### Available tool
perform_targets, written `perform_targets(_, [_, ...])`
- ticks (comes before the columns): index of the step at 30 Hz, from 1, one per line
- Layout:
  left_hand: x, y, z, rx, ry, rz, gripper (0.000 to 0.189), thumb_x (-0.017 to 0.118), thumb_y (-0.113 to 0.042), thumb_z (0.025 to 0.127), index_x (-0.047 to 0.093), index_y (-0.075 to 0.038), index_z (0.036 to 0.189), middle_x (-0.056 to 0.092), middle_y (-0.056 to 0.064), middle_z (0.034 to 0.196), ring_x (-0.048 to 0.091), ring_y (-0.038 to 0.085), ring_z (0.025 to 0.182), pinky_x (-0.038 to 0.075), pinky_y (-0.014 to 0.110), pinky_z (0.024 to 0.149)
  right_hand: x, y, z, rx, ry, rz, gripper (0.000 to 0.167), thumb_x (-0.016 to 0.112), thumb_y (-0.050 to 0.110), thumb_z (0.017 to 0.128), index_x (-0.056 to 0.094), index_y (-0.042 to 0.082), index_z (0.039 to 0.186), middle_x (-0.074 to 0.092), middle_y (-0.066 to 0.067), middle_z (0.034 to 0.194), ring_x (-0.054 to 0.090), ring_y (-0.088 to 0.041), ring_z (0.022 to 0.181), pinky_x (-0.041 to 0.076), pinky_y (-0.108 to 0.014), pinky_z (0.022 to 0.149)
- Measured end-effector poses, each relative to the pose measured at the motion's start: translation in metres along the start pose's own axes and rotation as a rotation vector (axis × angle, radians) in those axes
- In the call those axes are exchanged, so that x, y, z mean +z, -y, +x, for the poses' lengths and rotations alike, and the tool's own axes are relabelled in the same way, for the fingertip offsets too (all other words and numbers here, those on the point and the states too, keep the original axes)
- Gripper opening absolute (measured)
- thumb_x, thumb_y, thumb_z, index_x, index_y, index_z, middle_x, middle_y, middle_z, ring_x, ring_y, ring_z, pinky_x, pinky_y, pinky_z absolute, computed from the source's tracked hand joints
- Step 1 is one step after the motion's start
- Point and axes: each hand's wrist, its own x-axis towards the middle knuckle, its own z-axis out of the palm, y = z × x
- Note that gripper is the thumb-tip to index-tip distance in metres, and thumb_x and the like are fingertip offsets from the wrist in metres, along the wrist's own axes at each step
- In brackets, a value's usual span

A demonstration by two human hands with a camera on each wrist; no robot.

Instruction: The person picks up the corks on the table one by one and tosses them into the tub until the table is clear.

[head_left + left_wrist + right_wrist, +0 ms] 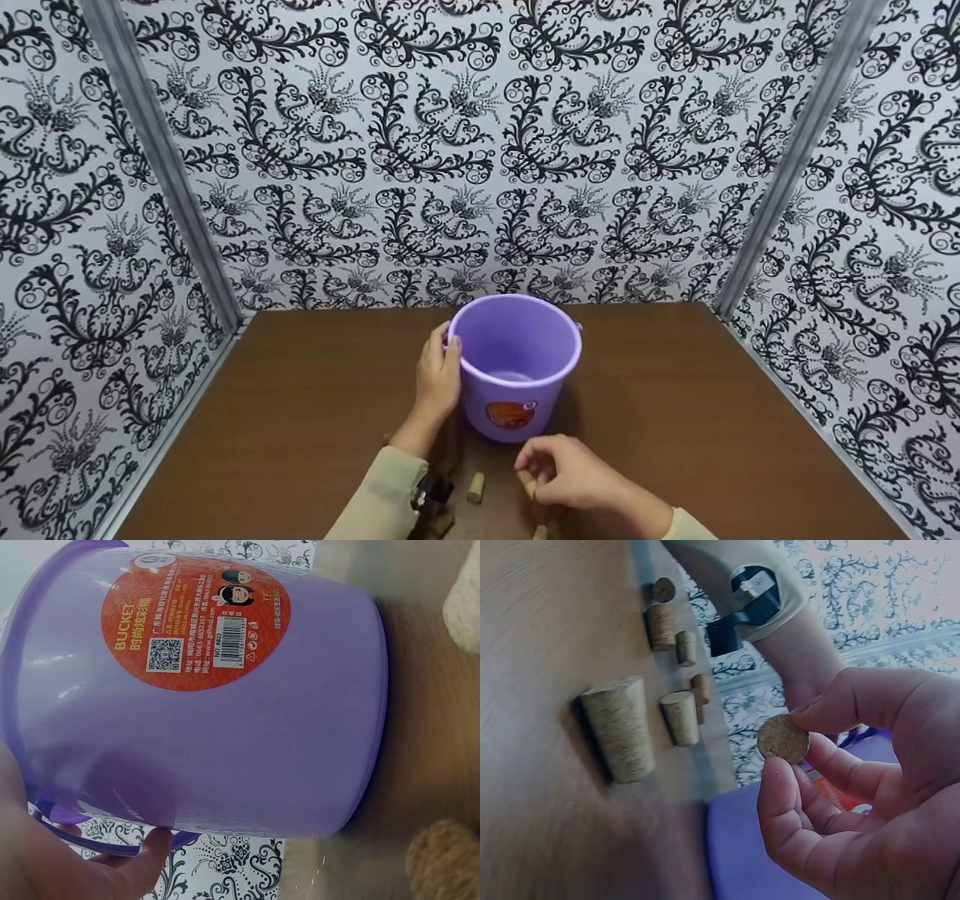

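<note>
A purple plastic bucket (551,394) stands upright on the brown table, its mouth facing up and a red oval label (196,624) on its near side. My left hand (439,379) grips the bucket's left side at the rim, with the purple handle (112,846) by its thumb in the left wrist view. In front of the bucket, low over the table, my right hand (574,480) pinches a cork stopper (782,741) between thumb and fingertips. Its round end shows in the right wrist view. Inside the bucket, the visible part of the bottom is bare.
A tapered cork (475,487) stands between my forearms, and another cork (540,533) sits at the bottom edge of the head view. Several more corks, among them a large one (622,731), are on the table (315,397). Patterned walls (480,150) enclose three sides.
</note>
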Motion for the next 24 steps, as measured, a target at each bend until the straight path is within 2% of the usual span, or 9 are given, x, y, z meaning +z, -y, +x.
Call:
perform_targets(6, [0.0, 0.0, 0.0, -0.013, 0.001, 0.007, 0.039, 0.052, -0.022, 0.11, 0.06, -0.002, 0.142, 0.066, 0.024, 0.138, 0.064, 0.041, 0.126, 0.049, 0.058, 0.113, -0.009, 0.01, -0.006, -0.024, -0.03, -0.004, 0.035, 0.069, -0.005, 0.069, 0.075, 0.013, 0.098, 0.068, 0.007, 0.082, 0.061, 0.0, 0.074, 0.053, -0.018, 0.066])
perform_targets(12, [-0.002, -0.001, -0.001, -0.016, 0.002, 0.018, 0.039, 0.052, -0.022, 0.11, 0.06, -0.001, 0.142, 0.066, 0.025, 0.139, 0.063, 0.042, 0.127, 0.048, 0.059, 0.113, -0.014, 0.016, -0.007, -0.021, -0.044, 0.012, 0.037, 0.067, -0.004, 0.069, 0.074, 0.015, 0.099, 0.069, 0.006, 0.084, 0.063, -0.008, 0.076, 0.055, -0.019, 0.066])
perform_targets(19, [-0.003, -0.003, -0.002, 0.012, -0.004, 0.007, 0.039, 0.051, -0.02, 0.109, 0.059, 0.001, 0.141, 0.065, 0.025, 0.139, 0.063, 0.042, 0.127, 0.048, 0.06, 0.113, -0.023, 0.021, -0.009, -0.03, -0.069, -0.008, 0.041, 0.064, -0.007, 0.068, 0.074, 0.015, 0.101, 0.071, 0.001, 0.09, 0.063, -0.004, 0.077, 0.057, -0.021, 0.068])
perform_targets(24, [-0.003, -0.005, -0.003, 0.016, 0.004, 0.003, 0.04, 0.051, -0.02, 0.109, 0.059, 0.001, 0.142, 0.065, 0.026, 0.139, 0.062, 0.042, 0.129, 0.047, 0.059, 0.114, -0.033, 0.026, -0.01, -0.038, -0.102, -0.048, 0.039, 0.066, -0.005, 0.068, 0.074, 0.015, 0.1, 0.07, 0.001, 0.089, 0.065, -0.011, 0.076, 0.057, -0.021, 0.066])
